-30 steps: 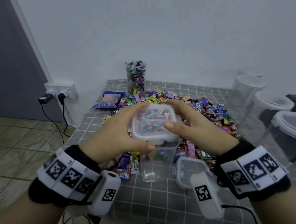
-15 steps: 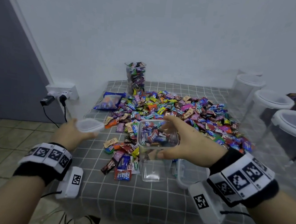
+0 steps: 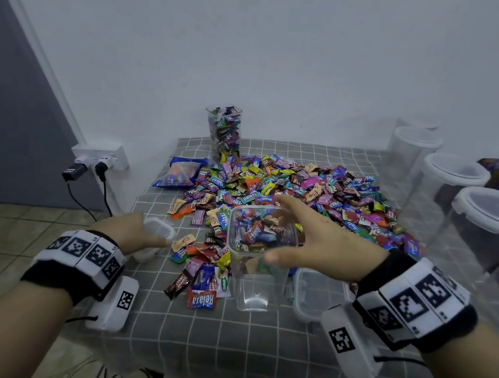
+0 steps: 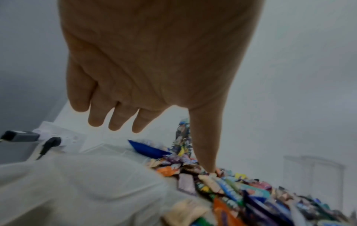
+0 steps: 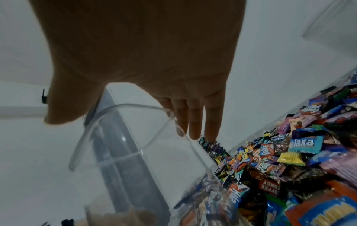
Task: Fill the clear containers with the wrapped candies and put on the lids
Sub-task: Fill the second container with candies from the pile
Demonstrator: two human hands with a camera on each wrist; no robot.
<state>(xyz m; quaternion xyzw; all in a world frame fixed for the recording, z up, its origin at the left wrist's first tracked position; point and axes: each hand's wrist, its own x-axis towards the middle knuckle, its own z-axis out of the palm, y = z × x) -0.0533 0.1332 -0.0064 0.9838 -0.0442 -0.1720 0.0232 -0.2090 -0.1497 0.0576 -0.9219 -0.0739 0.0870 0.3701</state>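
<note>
From the head view, a tall square container of clear thin plastic stands on the grey checked tablecloth, right at the near edge of the big heap of bright foil-wrapped candies. The container is open at the top and looks empty; the sweets seen through its walls seem to be the heap behind. The right hand cups its upper part, thumb on the near wall and fingers reaching round the far side, spread rather than clenched. The left hand rests on a small white translucent plastic lid lying flat at the left edge of the cloth, well apart from the container; its fingers look fairly straight on it. A second lid of the same kind lies just right of the container.

In the left wrist view the left hand shows its fingers extended and its thumb pointing down toward the sweets, with the pale lid blurred beneath.

In the right wrist view the right hand has straight fingers laid along the container's rim, thumb on the opposite side.

I judge the container light, stiff but thin-walled and smooth, so tippy and slippery; a grasp across two opposite walls near the rim suits it. The lid is light and slightly flexible, best taken by its edges.
</note>
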